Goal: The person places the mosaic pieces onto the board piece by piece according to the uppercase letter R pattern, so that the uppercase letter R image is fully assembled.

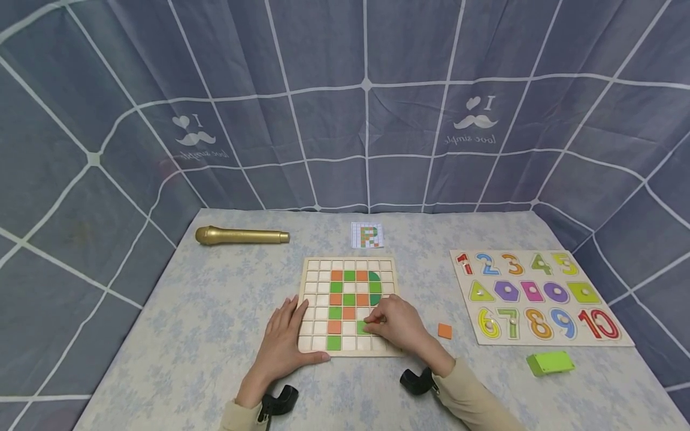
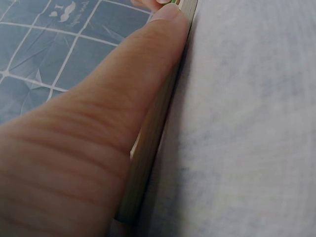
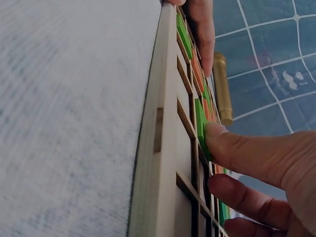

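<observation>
A wooden grid board [image 1: 350, 353] lies on the table, with green and orange square tiles and curved green pieces forming a pattern. My left hand [image 1: 286, 338] rests at the board's left edge, fingers spread; its thumb [image 2: 148, 59] lies along the near edge. Over the board's lower right, my right hand [image 1: 401, 326] holds a green square tile [image 3: 199, 121] between thumb and bent fingers. The tile sits slightly raised at its cell, the thumb tip against it. Right of the board lies a loose orange square tile [image 1: 444, 331].
A small pattern card [image 1: 368, 235] lies behind the board. At the back left is a gold microphone [image 1: 242, 236]. A number and shape puzzle board [image 1: 539, 299] lies to the right, a bright green block [image 1: 551, 363] in front of it. Hanging cloth [image 1: 366, 120] encloses the table.
</observation>
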Tool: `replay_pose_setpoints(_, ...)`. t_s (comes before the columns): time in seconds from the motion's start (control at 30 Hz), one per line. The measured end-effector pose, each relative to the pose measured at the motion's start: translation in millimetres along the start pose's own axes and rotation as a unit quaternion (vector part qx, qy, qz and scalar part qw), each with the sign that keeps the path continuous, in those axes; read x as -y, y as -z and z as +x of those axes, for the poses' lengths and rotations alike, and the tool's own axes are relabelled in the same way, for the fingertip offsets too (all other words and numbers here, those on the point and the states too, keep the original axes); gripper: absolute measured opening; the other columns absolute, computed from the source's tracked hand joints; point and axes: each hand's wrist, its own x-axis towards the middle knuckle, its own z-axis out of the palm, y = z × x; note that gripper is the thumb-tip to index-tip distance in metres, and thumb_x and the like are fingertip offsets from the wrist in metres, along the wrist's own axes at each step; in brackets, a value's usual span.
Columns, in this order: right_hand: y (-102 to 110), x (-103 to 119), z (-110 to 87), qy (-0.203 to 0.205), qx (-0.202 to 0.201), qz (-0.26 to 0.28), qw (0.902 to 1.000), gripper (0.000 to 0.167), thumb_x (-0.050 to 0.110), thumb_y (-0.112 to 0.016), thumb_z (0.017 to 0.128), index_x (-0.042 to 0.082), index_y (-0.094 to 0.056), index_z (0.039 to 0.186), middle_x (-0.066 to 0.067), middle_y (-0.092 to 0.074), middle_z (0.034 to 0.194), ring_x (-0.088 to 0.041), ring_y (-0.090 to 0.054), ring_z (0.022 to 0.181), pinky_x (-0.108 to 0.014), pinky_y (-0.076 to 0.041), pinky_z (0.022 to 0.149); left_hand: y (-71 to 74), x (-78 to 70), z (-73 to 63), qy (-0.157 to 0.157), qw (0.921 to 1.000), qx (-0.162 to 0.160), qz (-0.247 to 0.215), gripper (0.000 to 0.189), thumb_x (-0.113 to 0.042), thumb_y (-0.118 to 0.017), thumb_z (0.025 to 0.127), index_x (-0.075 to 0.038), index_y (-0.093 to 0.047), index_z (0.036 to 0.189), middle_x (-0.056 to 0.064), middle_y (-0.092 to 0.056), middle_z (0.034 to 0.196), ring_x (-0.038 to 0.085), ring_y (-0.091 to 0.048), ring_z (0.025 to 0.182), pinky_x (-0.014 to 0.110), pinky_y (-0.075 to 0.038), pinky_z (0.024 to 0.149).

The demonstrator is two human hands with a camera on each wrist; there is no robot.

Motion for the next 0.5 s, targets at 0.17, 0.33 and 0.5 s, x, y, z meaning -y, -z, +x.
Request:
replay_pose_setpoints(0.17,0.3,-0.3,-0.8,0.011,-0.007,-0.009,0.9999,0.005,0.021,-0.081,0.077,0.017,-0.079,0.076,0.012,-0.062,0.074,-0.008,-0.048,0.068,-0.022,-0.039,0.056,-0.5,-0.4,0.1,-0.001,1.0000,-0.001,0.001,0.117,-0.074,-0.070,0.062,-0.004,-0.032,0.148,0.022,-0.024,0.151,0.037,-0.014,0.140,0.055,-0.014,0.109)
replay_pose_setpoints(0.33,-0.3,-2.8,-2.3,0.019,-0.009,0.011,0.9997,0.004,0.019,-0.081,0.077,0.017,-0.079,0.080,0.012,-0.061,0.076,-0.007,-0.048,0.070,-0.022,-0.039,0.055,-0.8,-0.4,-0.1,0.000,1.0000,-0.001,0.001,0.117,-0.074,-0.070,0.062,-0.004,-0.032,0.148,0.022,-0.024,0.151,0.037,-0.014,0.140,0.055,-0.014,0.110)
replay_pose_setpoints(0.5,-0.4,-5.6,-3.6,0.030,-0.004,0.025,0.9992,0.006,0.020,-0.079,0.079,0.018,-0.078,0.085,0.012,-0.062,0.080,-0.006,-0.047,0.071,-0.022,-0.040,0.056,-1.0,0.0,-0.1,0.004,1.0000,0.000,0.002,0.118,-0.074,-0.070,0.062,-0.005,-0.031,0.148,0.022,-0.024,0.151,0.037,-0.013,0.140,0.055,-0.014,0.110)
